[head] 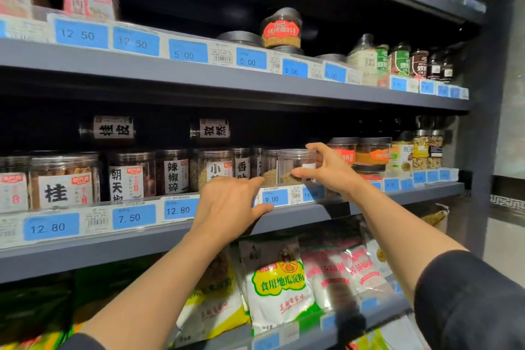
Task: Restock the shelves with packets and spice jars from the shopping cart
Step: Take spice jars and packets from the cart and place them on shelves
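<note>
A clear plastic spice jar (295, 163) with yellowish grains at its bottom stands on the middle shelf (298, 217), above the 9.00 price tag. My right hand (326, 169) grips its right side between thumb and fingers. My left hand (227, 204) rests on the shelf's front rail just left of the jar, thumb under the edge and index finger stretched toward the jar's base. It holds nothing. The shopping cart is out of view.
A row of labelled spice jars (125, 176) fills the middle shelf to the left, with more jars (372, 153) to the right. The upper shelf holds a red-labelled tub (281, 28) and small bottles (400, 61). Starch packets (279, 287) sit on the shelf below.
</note>
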{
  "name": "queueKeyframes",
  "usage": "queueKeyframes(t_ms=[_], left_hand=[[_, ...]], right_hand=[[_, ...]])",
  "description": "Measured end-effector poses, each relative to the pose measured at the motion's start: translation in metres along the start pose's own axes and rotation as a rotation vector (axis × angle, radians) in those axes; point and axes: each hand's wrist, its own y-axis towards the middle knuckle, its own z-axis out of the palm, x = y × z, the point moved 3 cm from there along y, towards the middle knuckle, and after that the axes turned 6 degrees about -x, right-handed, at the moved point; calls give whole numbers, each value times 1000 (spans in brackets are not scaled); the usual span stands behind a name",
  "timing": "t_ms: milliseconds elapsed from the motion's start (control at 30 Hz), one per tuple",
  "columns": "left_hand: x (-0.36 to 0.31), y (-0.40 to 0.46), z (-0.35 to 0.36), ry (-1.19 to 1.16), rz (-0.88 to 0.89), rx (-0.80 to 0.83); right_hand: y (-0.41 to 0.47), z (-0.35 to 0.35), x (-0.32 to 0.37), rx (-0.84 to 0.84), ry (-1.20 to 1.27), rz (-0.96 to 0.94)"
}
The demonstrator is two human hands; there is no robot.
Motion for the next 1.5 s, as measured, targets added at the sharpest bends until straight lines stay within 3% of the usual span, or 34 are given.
queueKeyframes(t_ms=[100,267,367,500,600,767,867,933,1067,1200,1500], left_hand=[[-1,-2,-3,2,3,2],[-2,-9,-8,-80,2,-16],[2,-35,-11,-214,-14,-80],[30,-120,-24,-247,-71,-161],[60,-209,-59,-262,-225,-212],[109,-390,-147,-92,-759,-110],[122,-501,-216,50,-1072,-143],[121,-558,-259,180,-1207,-165],[116,-654,-325,372,-1473,-140],[117,-734,-369,446,-1670,-82],[133,-864,-394,425,-2078,205]], right_hand=[[-9,5,-3,-80,-27,-39],[-67,17,6,-529,192,-72],[-112,44,24,-502,324,-116],[-165,100,53,-262,503,-155],[-208,155,82,-13,663,-156],[-315,265,144,496,671,-191],[-398,317,187,889,636,-202],[-452,342,216,1065,588,-284],[-540,378,273,1221,552,-457],[-615,418,311,1403,500,-465],[-747,520,318,1685,213,-541]])
